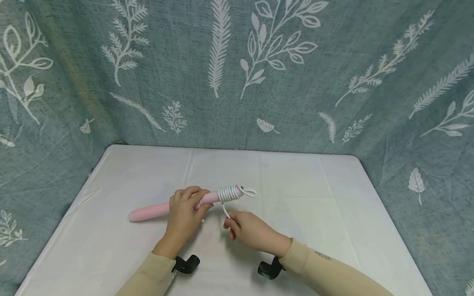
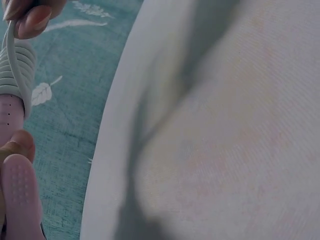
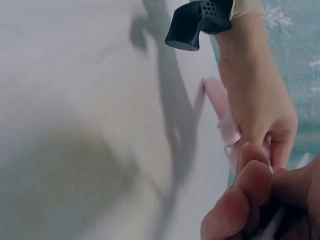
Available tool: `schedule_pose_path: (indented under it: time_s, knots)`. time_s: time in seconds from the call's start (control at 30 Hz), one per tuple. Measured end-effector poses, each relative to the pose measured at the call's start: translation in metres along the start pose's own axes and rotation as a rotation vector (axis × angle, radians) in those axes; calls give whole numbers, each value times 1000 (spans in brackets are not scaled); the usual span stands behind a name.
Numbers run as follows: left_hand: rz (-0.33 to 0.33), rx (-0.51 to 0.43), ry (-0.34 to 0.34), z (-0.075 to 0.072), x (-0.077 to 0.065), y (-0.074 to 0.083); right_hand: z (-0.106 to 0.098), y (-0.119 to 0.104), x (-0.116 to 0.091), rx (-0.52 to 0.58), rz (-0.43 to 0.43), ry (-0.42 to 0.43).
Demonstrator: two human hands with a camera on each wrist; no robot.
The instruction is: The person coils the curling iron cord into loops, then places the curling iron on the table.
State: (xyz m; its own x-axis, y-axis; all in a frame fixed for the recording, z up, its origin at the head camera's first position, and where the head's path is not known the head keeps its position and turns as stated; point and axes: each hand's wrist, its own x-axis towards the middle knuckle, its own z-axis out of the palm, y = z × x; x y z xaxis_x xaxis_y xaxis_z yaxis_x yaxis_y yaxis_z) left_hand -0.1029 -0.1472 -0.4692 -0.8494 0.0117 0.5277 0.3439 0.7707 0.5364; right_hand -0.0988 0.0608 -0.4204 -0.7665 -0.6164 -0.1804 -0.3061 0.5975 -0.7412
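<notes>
A skipping rope has pink handles (image 1: 148,212), which slant over the white table. Its white cord (image 1: 227,193) is wound in several tight turns round the right end of a handle, and a small loop (image 1: 250,192) sticks out past that end. My left hand (image 1: 185,216) grips the handles near their middle. Between thumb and fingers, my right hand (image 1: 252,231) pinches the cord's loose length just below the coil. The left wrist view shows the coil (image 2: 19,70) close up and a studded pink part (image 2: 21,192) by the left thumb. In the right wrist view, my fingers hide most of the cord.
A white cloth covers the table (image 1: 303,213). Blue-green curtains (image 1: 237,119) with white leaf prints hang behind it and at both sides. Black wrist cameras (image 1: 187,264) sit under both sleeves, low over the table.
</notes>
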Motion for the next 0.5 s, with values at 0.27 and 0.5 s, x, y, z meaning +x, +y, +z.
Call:
schedule_pose_path:
  time_s: [0.27, 0.5]
  knots:
    - [-24, 30, -60, 1, -4, -6, 1, -11, -8, -245, -56, -6]
    - [-4, 49, -111, 4, -8, -8, -5, -15, -7, -473, -172, -9]
